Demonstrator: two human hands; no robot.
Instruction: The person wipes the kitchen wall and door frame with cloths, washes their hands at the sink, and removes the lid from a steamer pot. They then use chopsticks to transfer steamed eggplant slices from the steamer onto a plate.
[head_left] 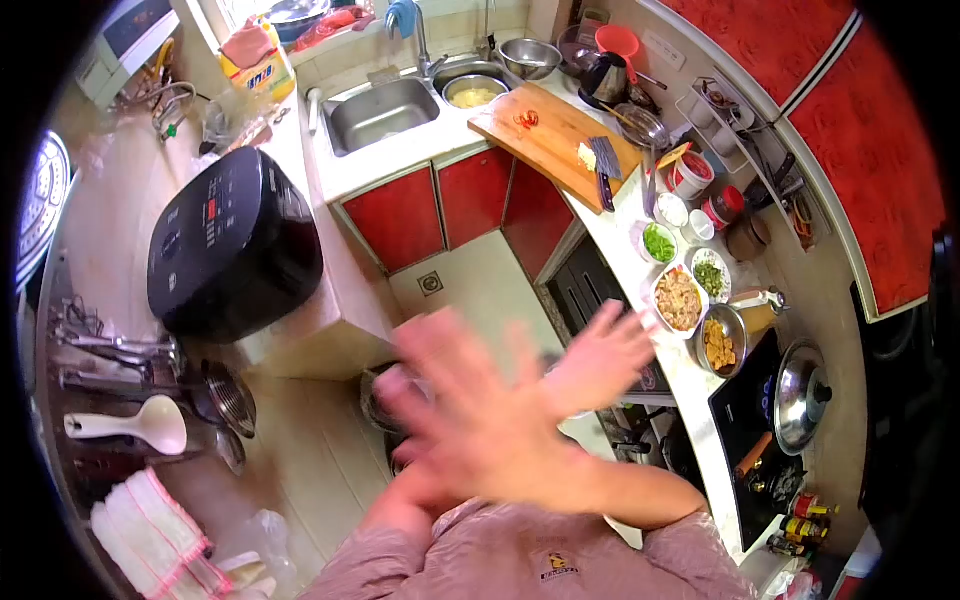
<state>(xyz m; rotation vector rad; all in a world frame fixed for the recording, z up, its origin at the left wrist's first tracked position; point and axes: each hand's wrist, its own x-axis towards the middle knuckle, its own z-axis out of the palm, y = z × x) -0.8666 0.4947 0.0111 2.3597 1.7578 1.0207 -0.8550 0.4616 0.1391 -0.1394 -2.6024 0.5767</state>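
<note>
My forearms cross in front of my chest, with nothing in either hand. My right hand (470,405) reaches over to the left side, its fingers spread and smeared by motion. Under it passes my left arm, and my left hand (603,362) shows on the right with fingers apart, close to the counter edge. Nearest to the left hand are a white dish of sliced meat (679,300) and a metal bowl of browned pieces (720,342). Beside them stand a bowl of chopped greens (658,243) and a dish of chopped herbs (710,272).
A wooden cutting board (545,135) carries a cleaver (604,165) and red pepper slices. Behind is the sink (385,115). A black cooker (235,245) stands on the left counter. A lidded wok (800,395) sits on the stove at right. Utensils and a cloth (150,530) are at lower left.
</note>
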